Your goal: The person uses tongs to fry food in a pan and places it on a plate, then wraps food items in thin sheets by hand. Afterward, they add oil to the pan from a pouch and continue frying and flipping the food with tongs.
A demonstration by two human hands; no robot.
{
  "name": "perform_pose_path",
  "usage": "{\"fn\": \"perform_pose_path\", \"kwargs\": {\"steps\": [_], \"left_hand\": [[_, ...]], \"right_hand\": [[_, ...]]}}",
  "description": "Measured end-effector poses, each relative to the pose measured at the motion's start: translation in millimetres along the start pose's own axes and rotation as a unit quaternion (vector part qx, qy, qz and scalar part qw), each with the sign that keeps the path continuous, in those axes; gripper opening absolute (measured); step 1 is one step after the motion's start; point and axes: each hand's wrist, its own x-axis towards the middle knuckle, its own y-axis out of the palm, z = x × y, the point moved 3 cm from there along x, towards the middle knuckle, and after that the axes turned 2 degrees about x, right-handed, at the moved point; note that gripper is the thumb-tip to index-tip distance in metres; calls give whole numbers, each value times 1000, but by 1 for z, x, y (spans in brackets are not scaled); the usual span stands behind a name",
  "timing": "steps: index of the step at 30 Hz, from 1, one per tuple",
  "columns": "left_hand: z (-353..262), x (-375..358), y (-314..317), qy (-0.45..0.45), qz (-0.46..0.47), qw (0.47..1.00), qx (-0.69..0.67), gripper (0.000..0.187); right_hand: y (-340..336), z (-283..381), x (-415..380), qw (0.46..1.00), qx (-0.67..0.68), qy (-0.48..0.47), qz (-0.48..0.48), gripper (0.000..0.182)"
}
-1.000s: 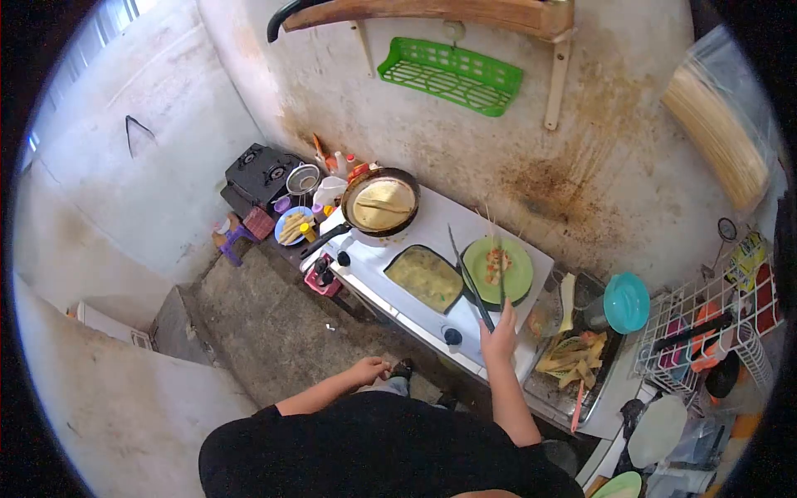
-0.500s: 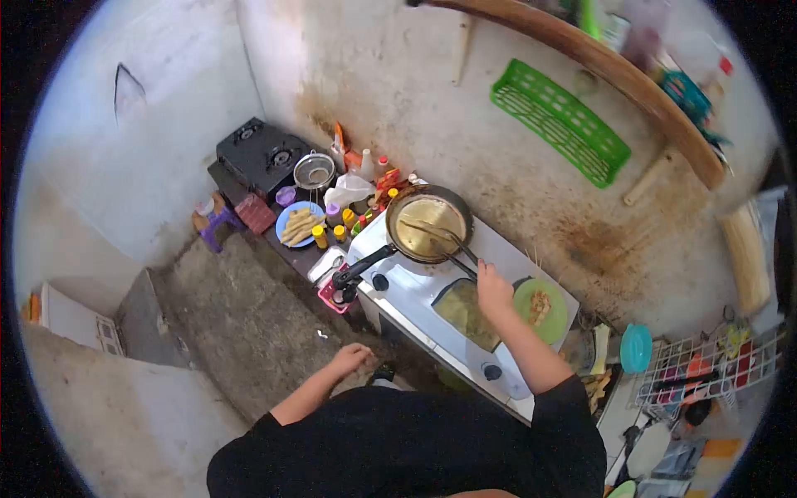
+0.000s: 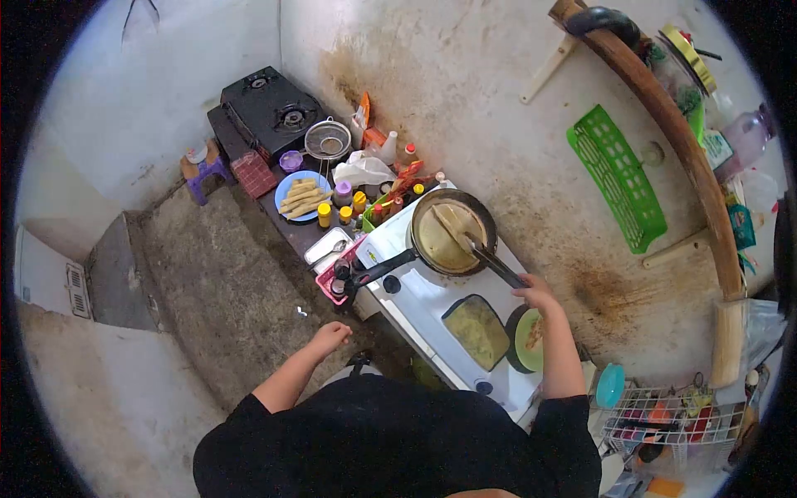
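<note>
Black-handled tongs are in my right hand, their tips together at one end of a pale rolled snack in the frying pan. Shallow oil covers the bottom of the pan, which sits on the left burner of a white stove. Over the floor, in front of my body, my left hand hangs with its fingers curled in and nothing visible in them. Close to my right wrist, a green plate carries some food, partly hidden by the forearm.
Similar rolls lie on a blue plate beside several sauce bottles. A pink basket stands by the pan handle. Farther back are a strainer and a black stove. A wire rack is at right.
The tongs have closed from spread apart onto the roll, and the roll has turned in the pan. My right hand has shifted right. The whole view has swung with my head.
</note>
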Motion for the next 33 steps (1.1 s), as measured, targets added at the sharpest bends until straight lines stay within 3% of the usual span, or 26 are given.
{"fn": "perform_pose_path", "kwargs": {"steps": [2,6,17,20,26,33], "left_hand": [[20,19,0,15,4,1000,-9,24],[0,9,-5,-2,1,1000,2,24],[12,30,2,39,2,999,-26,23],[-10,14,4,13,-2,1000,-10,24],[6,29,7,27,10,1000,1,23],[4,28,4,29,12,999,-9,20]], "right_hand": [[-8,-9,7,995,88,29,43,55],[-12,-22,20,997,82,-11,1,52],[-6,-32,18,991,134,21,-11,53],[-3,-34,20,993,117,16,-11,56],[11,-15,1,983,-115,-78,-121,55],[32,0,-23,969,-146,-136,-149,56]]}}
